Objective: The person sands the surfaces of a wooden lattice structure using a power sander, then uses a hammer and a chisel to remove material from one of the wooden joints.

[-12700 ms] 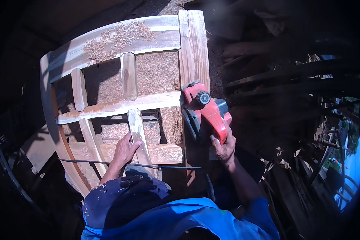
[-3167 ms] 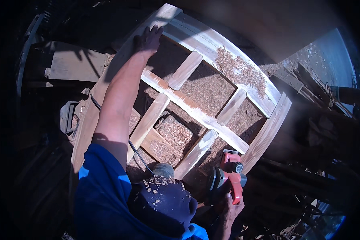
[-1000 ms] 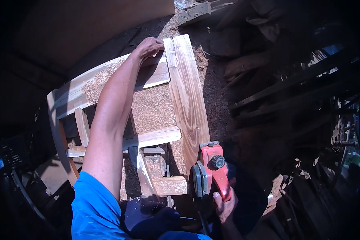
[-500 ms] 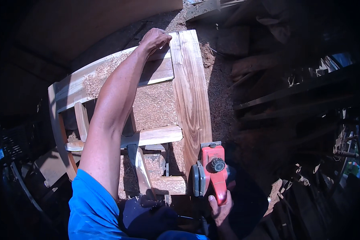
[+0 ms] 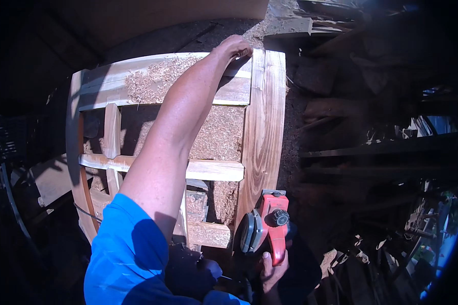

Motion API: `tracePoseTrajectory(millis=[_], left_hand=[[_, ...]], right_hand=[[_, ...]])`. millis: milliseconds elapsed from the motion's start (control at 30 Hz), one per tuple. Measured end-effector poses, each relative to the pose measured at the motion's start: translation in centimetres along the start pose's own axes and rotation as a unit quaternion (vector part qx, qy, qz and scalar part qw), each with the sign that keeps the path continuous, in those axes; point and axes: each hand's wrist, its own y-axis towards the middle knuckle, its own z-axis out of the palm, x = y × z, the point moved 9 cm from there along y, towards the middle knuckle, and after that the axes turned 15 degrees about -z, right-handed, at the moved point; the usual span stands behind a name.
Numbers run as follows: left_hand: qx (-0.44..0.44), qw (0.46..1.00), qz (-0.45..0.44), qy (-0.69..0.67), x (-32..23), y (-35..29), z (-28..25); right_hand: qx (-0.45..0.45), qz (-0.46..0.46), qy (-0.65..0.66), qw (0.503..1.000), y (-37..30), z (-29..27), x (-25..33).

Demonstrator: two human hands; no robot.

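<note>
A wooden frame (image 5: 216,171) of pale boards and crossbars lies before me, with a wide grained board (image 5: 262,122) along its right side. My left hand (image 5: 235,48) reaches to the far end, fingers curled against the frame's top corner beside that board; the fingertips are partly hidden. By the rear handle, my right hand (image 5: 275,272) grips a red electric planer (image 5: 276,235) with a black knob. The planer's front rests at the near end of the wide board. Shadow hides part of the right fingers.
Wood shavings (image 5: 158,81) lie on the frame's top rail, and more cover the ground (image 5: 216,132) in its openings. A large brown panel (image 5: 152,18) stands beyond the frame. Dark timber pieces (image 5: 371,147) are piled on the right. Short wood blocks lie under the near part.
The view has turned, so the frame's far end and my left hand appear farther right. My left hand stays at the corner, and the planer remains near the board's near end.
</note>
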Motion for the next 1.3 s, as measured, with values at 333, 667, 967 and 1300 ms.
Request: tracePoseTrajectory(millis=[333,667,967,1300], left_hand=[[-0.150,0.987,-0.032,-0.042,0.1,-4.5,-2.3],[-0.348,0.927,0.075,0.121,8.5,-14.7,-5.6],[-0.310,0.940,0.111,0.090,8.9,-16.1,-5.8],[-0.299,0.903,0.288,-0.113,15.5,-28.3,-8.0]], right_hand=[[-0.013,-0.062,0.018,0.998,0.2,0.5,1.7],[-0.002,-0.086,0.004,0.996,0.2,1.3,2.4],[0.022,-0.113,0.011,0.993,-0.1,2.8,5.1],[0.013,-0.085,0.116,0.990,0.2,3.0,3.8]])
